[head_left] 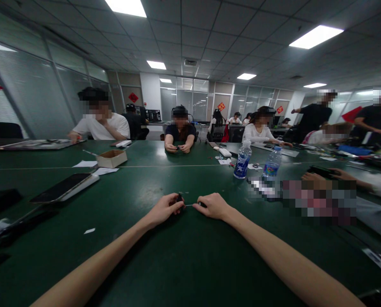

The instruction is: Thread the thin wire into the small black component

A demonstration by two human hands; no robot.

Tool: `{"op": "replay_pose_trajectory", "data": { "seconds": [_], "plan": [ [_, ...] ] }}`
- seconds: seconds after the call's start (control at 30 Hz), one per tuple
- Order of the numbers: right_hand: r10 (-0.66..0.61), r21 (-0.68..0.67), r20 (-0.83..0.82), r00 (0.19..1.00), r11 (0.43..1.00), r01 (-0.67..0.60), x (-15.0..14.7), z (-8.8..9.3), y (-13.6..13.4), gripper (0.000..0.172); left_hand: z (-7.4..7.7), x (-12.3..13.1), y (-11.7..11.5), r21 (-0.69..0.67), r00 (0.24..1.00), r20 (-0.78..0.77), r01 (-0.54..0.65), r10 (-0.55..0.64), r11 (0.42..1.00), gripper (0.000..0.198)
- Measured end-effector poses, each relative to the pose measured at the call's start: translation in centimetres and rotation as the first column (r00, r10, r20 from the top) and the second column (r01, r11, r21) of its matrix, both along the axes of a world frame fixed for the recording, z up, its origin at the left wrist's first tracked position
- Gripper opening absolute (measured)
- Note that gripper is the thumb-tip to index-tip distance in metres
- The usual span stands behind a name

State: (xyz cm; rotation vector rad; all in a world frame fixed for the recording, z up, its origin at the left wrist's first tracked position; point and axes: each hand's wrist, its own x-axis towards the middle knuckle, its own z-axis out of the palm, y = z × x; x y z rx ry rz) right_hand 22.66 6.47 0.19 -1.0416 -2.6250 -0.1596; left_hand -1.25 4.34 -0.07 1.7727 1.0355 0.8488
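Both my forearms reach out over a dark green table (177,264). My left hand (163,209) is closed in a pinch around a small black part (179,198) that sticks up between its fingers. My right hand (212,206) is curled shut close beside it, pinching a thin pale wire or pin (188,205) that runs across the gap to the black part. The two hands are a few centimetres apart. What the small pieces are is too small to tell.
A phone on a white slab (65,187) lies to the left, a cardboard box (111,158) and paper sheets behind it. Two water bottles (242,160) stand at centre right. Several people sit around the table; a person's arm (353,179) rests at the right.
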Motion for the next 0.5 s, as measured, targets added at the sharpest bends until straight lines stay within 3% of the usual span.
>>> {"op": "replay_pose_trajectory", "data": {
  "seconds": [0.5],
  "plan": [
    [-0.031, -0.017, 0.035, 0.999, 0.999, 0.032, -0.09, -0.11, 0.12, 0.046, 0.05, -0.04, -0.09, 0.023, 1.0, -0.006, 0.004, -0.004, 1.0, 0.034]
  ]
}}
